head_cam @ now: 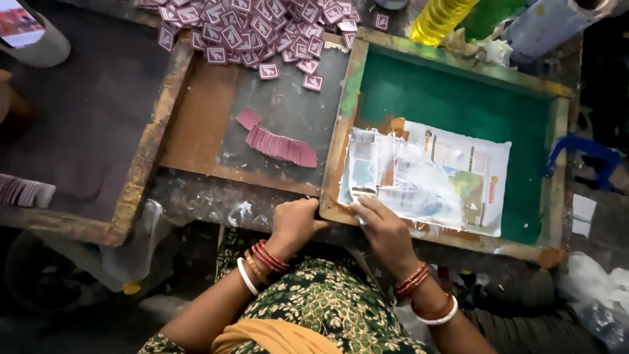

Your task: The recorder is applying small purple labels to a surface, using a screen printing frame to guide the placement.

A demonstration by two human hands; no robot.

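Wooden frame [341, 141] w/ green mesh lies flat; left hand [296, 221] is curled over its near-left corner, gripping the edge. Right hand [386, 231] sits just right of that corner, fingers bent on the near rail, pinching something small & pale, can't tell what. Hands close together, not touching. Smeared paper [452, 180] covers the frame's near half. Left of frame: a row of pink cards [282, 145], room around them. Card pile [255, 29] beyond is cut off at the top.
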